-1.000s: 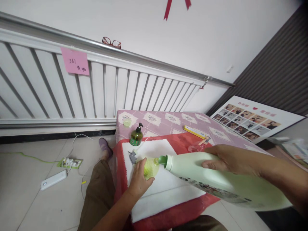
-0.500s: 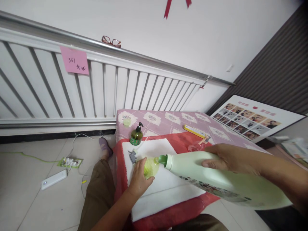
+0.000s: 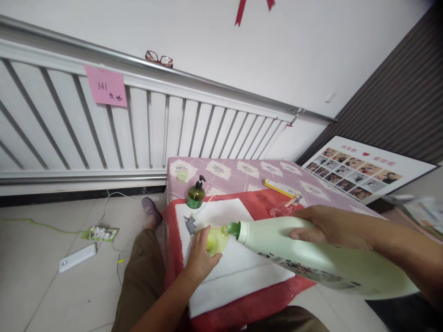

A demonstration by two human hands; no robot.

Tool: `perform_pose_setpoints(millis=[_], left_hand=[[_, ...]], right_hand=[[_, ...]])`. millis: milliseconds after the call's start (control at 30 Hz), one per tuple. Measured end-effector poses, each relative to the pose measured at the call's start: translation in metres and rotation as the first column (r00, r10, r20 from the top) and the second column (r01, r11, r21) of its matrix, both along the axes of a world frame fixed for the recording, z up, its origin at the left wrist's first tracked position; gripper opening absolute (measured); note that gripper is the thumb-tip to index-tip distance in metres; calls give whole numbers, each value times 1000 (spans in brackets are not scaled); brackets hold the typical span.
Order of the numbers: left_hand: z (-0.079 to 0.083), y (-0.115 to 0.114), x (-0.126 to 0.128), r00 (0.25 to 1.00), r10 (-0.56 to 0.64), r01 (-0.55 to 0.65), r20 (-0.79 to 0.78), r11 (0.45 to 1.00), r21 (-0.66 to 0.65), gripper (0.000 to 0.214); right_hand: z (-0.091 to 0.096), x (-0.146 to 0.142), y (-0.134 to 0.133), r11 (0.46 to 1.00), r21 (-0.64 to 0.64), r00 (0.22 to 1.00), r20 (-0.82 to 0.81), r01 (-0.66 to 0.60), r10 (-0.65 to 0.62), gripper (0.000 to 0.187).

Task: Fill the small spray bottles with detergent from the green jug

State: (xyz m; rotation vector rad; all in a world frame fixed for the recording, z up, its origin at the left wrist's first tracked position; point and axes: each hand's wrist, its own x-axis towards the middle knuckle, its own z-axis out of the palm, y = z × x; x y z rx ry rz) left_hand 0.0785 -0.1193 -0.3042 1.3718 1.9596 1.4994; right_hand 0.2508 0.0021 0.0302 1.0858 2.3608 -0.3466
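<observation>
My right hand (image 3: 311,226) grips a large pale green detergent jug (image 3: 287,240), tipped on its side with its mouth pointing left. The jug's green spout (image 3: 234,228) meets the neck of a small clear yellow-green bottle (image 3: 217,239). My left hand (image 3: 202,258) is wrapped round that bottle and holds it over the white cloth (image 3: 238,272). Beyond my left fingers, a grey pump head (image 3: 190,224) lies on the cloth. A dark green pump bottle (image 3: 195,195) with a black top stands upright at the cloth's far edge.
The table has a purple patterned cover (image 3: 235,170) and a red cloth (image 3: 263,203). A yellow box (image 3: 278,187) lies toward the back, and a small pale green cap (image 3: 182,176) sits at the far left corner. A white radiator (image 3: 159,124) runs behind. A power strip (image 3: 100,233) with cables lies on the floor.
Hardly anything differs. The jug stays tipped at the small bottle's neck, both hands keep their hold, and the view has shifted very slightly.
</observation>
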Motion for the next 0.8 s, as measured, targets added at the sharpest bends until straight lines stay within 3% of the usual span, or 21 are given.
perform_pose_setpoints(millis=[300, 800], left_hand=[[2, 0, 0, 1000, -1, 1, 6, 1000, -6, 81], [0, 1, -1, 1000, -2, 2, -12, 1000, -2, 81]], right_hand=[[0, 0, -2, 1000, -2, 999, -50, 0, 0, 54], [4, -1, -3, 1000, -9, 1000, -1, 3, -3, 55]])
